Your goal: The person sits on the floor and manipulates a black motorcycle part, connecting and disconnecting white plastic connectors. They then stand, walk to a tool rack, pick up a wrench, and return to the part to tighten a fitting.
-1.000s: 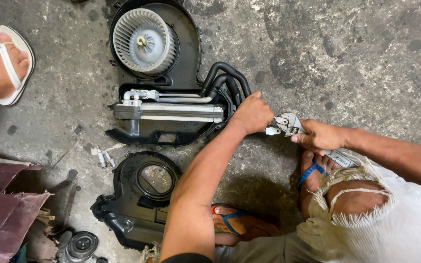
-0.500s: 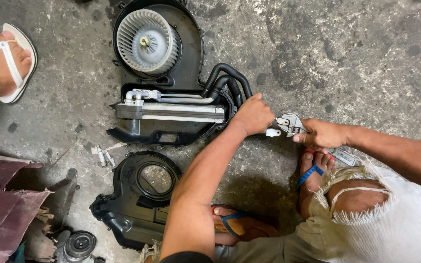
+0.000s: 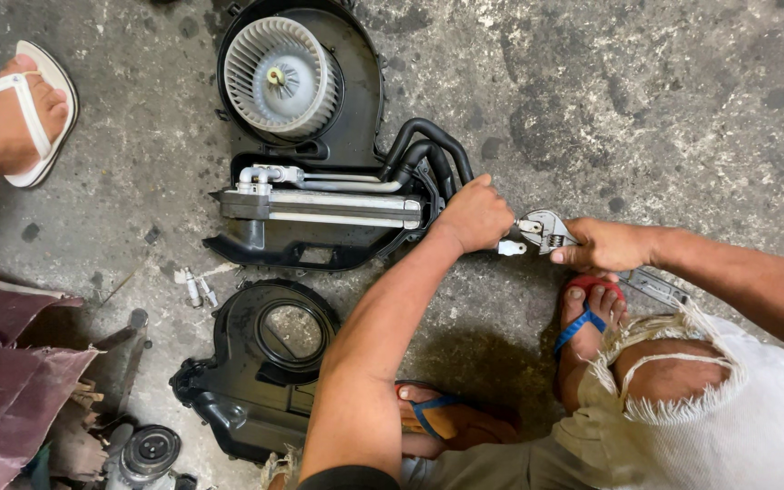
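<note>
Left hand [image 3: 475,214] closed around the black hoses [image 3: 428,150] at the right end of the evaporator [image 3: 319,207], on the concrete floor [image 3: 646,100]. Right hand [image 3: 608,245] grips a wrench [image 3: 544,230], jaws at a white fitting [image 3: 510,247] just beside the left hand. Blower [image 3: 281,77] above.

Blower wheel [image 3: 280,78]: pale grey-white vanes, brass-yellow hub. Housing [image 3: 356,109] around it: black. Evaporator core [image 3: 333,208]: silver-grey metal. Hoses [image 3: 428,145]: black. Separate housing cover [image 3: 247,363]: black. Adjustable wrench [image 3: 544,230]: bright silver. Sandal [image 3: 583,322] beside it: red sole, blue strap. Sandal [image 3: 34,109] at upper left: white. Shorts [image 3: 728,426]: off-white, frayed. Floor [image 3: 664,100]: mottled grey with dark stains. Cloth [image 3: 11,381]: maroon.
</note>
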